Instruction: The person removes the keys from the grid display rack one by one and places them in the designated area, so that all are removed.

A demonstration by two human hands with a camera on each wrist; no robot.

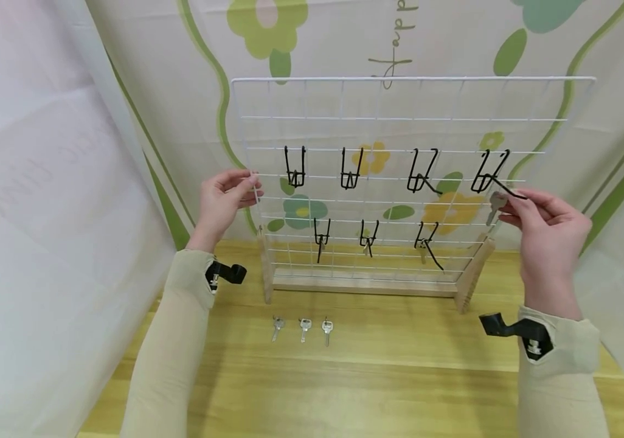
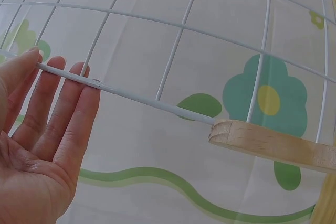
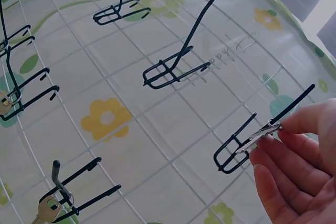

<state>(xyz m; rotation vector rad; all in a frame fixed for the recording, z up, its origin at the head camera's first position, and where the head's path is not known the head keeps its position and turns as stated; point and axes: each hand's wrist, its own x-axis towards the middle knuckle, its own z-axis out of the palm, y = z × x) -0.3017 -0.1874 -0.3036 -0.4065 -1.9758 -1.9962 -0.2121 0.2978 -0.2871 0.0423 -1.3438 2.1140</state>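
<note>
With thumb and fingertips my left hand (image 1: 221,198) holds the left edge of a white wire grid (image 1: 416,78). The left wrist view shows that thumb and the fingers on either side of the edge wire (image 2: 152,103). A small metal key (image 1: 495,207) hangs from my right hand (image 1: 553,231), which pinches its ring (image 3: 274,124) between thumb and fingers. The ring is right at the arm of the upper right black hook (image 3: 294,103), and the key overlaps the hook there. Other keys (image 3: 49,209) hang on the lower hooks.
Three keys (image 1: 305,328) lie in a row on the wooden table (image 1: 388,389) before the grid. Wooden feet (image 1: 473,267) carry the grid. More black hooks (image 1: 350,179) sit in two rows. A flower-patterned cloth (image 1: 169,91) stands behind.
</note>
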